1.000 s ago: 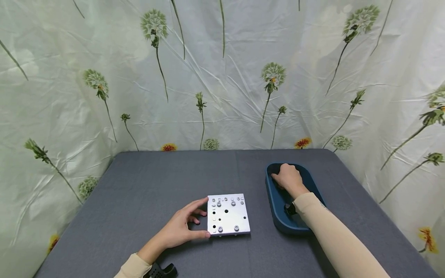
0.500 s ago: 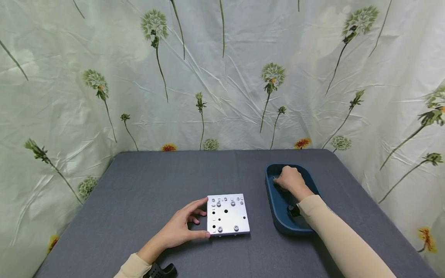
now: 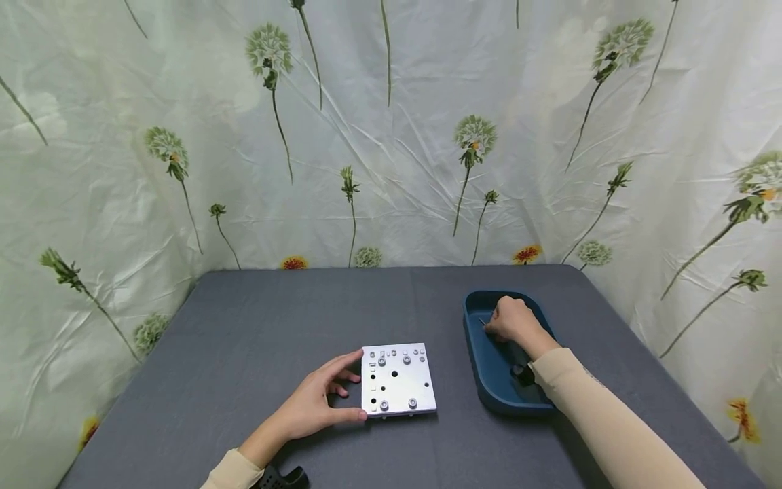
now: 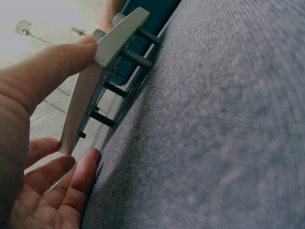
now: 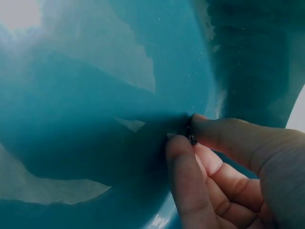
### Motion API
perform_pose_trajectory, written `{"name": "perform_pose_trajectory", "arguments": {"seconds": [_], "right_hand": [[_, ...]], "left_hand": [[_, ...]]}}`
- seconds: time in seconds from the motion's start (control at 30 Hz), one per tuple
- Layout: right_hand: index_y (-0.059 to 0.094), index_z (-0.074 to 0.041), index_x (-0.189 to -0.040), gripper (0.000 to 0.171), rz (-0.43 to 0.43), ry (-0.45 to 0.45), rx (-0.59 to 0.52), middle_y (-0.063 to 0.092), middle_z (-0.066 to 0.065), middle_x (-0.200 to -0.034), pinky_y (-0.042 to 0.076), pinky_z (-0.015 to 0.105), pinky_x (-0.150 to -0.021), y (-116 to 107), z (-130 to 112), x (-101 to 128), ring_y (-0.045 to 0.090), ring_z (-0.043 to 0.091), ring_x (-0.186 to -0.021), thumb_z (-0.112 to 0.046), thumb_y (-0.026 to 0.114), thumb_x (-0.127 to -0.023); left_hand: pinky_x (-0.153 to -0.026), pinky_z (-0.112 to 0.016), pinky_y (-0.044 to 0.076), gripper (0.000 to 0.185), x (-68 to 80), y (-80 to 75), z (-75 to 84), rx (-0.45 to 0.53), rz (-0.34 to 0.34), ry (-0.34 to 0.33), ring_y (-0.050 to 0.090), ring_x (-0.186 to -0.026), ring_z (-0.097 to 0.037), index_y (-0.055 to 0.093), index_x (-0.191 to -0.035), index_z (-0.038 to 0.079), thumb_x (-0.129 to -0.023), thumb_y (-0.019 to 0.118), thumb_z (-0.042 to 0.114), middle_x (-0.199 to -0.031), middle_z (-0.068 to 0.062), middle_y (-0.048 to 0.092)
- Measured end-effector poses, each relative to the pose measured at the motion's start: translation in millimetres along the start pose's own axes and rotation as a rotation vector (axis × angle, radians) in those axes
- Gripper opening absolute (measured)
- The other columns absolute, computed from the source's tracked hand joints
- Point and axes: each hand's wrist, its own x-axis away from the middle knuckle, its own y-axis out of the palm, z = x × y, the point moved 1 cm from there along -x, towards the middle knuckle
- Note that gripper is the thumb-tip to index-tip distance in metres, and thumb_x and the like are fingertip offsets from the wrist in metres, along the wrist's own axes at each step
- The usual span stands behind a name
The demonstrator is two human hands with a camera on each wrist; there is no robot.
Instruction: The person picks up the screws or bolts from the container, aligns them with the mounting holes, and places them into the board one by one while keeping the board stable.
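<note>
A square silver metal plate [image 3: 398, 390] with holes and screw heads lies in the middle of the table. My left hand [image 3: 314, 401] holds its left side, thumb at the near corner and forefinger at the far one. In the left wrist view, threaded screws [image 4: 137, 58] stick out beneath the plate, which stands raised off the cloth. My right hand [image 3: 516, 324] is inside a blue tray [image 3: 497, 394]. Its thumb and forefinger pinch a small dark screw [image 5: 193, 139], mostly hidden by the fingertips; a thin tip shows in the head view.
Grey cloth [image 3: 293, 312] covers the table. Behind it hangs a pale curtain [image 3: 403, 170] printed with dandelions. The tray's raised wall surrounds my right hand. Dark bands [image 3: 281, 477] sit at both wrists.
My right hand has shifted slightly nearer inside the tray, and a thin tip now shows at its fingers. The left hand and plate keep their place; the head view has tilted slightly.
</note>
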Motion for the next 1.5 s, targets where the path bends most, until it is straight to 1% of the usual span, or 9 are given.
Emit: {"name": "perform_pose_trajectory", "arguments": {"seconds": [0.17, 0.3, 0.4, 0.57, 0.87, 1.07, 1.2, 1.37, 1.5], "right_hand": [[0.056, -0.016, -0.056, 0.044, 0.007, 0.01, -0.017, 0.07, 0.004, -0.061, 0.044, 0.028, -0.056, 2, 2, 0, 0.066, 0.017, -0.059, -0.017, 0.075, -0.096], [0.058, -0.015, -0.059, 0.04, 0.016, 0.005, -0.043, 0.072, 0.003, -0.062, 0.047, 0.028, -0.058, 2, 4, 1, 0.068, 0.015, -0.06, -0.018, 0.075, -0.095], [0.06, -0.013, -0.063, 0.035, 0.035, -0.028, -0.085, 0.072, 0.002, -0.062, 0.051, 0.028, -0.062, 1, 8, 0, 0.069, 0.012, -0.059, -0.018, 0.076, -0.094], [0.065, -0.009, -0.072, 0.025, 0.054, -0.072, -0.172, 0.075, 0.004, -0.067, 0.061, 0.033, -0.069, -1, 11, 3, 0.072, 0.011, -0.061, -0.015, 0.077, -0.093], [0.071, -0.006, -0.084, 0.012, 0.08, -0.097, -0.26, 0.077, 0.003, -0.072, 0.06, 0.032, -0.068, -5, 15, 5, 0.074, 0.014, -0.065, -0.013, 0.074, -0.092], [0.072, -0.004, -0.087, 0.013, 0.09, -0.115, -0.315, 0.078, 0.003, -0.075, 0.062, 0.033, -0.068, -8, 15, 10, 0.074, 0.015, -0.067, -0.014, 0.075, -0.095], [0.071, -0.004, -0.089, 0.015, 0.088, -0.124, -0.326, 0.079, 0.004, -0.076, 0.063, 0.035, -0.071, -10, 13, 15, 0.075, 0.016, -0.069, -0.016, 0.076, -0.097], [0.071, -0.004, -0.091, 0.016, 0.095, -0.148, -0.335, 0.079, 0.006, -0.079, 0.063, 0.036, -0.072, -12, 11, 20, 0.077, 0.022, -0.073, -0.017, 0.077, -0.098], [0.072, -0.004, -0.093, 0.016, 0.088, -0.161, -0.348, 0.079, 0.005, -0.079, 0.063, 0.035, -0.071, -12, 10, 23, 0.076, 0.021, -0.074, -0.017, 0.078, -0.098]], "left_hand": [[-0.09, -0.025, 0.058, 0.096, 0.8, 1.0, -3.0, -0.001, -0.001, 0.001, 0.068, -0.122, -0.02, 0.046, -0.163, 0.015, -0.084, 0.094, 0.038, -0.158, -0.013, 0.056], [-0.09, -0.025, 0.058, 0.096, 0.9, 0.9, -3.3, 0.0, -0.001, 0.005, 0.068, -0.122, -0.021, 0.045, -0.163, 0.015, -0.084, 0.094, 0.038, -0.158, -0.014, 0.055], [-0.09, -0.025, 0.058, 0.096, 0.9, 0.8, -3.0, -0.002, -0.001, 0.006, 0.068, -0.122, -0.022, 0.045, -0.163, 0.014, -0.084, 0.094, 0.039, -0.158, -0.014, 0.055], [-0.09, -0.025, 0.057, 0.097, 0.6, 1.2, -2.0, -0.002, 0.0, 0.003, 0.068, -0.122, -0.022, 0.046, -0.163, 0.013, -0.083, 0.095, 0.037, -0.157, -0.014, 0.056], [-0.09, -0.025, 0.057, 0.097, 1.1, 0.9, -0.9, -0.007, 0.001, -0.002, 0.068, -0.122, -0.023, 0.046, -0.163, 0.013, -0.083, 0.095, 0.037, -0.157, -0.014, 0.056], [-0.09, -0.025, 0.057, 0.096, 0.8, 0.9, -1.5, -0.004, -0.002, 0.0, 0.068, -0.122, -0.022, 0.045, -0.163, 0.015, -0.084, 0.094, 0.039, -0.157, -0.014, 0.056], [-0.09, -0.025, 0.057, 0.096, 0.8, 1.1, -2.0, -0.003, -0.004, 0.003, 0.068, -0.122, -0.022, 0.045, -0.163, 0.014, -0.084, 0.094, 0.038, -0.158, -0.014, 0.056], [-0.09, -0.025, 0.058, 0.096, 0.9, 0.6, -1.4, -0.005, 0.0, 0.001, 0.068, -0.122, -0.022, 0.046, -0.163, 0.014, -0.084, 0.095, 0.038, -0.157, -0.014, 0.056], [-0.09, -0.025, 0.058, 0.097, 0.8, 0.3, -1.0, -0.007, -0.001, -0.008, 0.068, -0.122, -0.021, 0.046, -0.163, 0.015, -0.083, 0.095, 0.039, -0.157, -0.013, 0.056]]}}
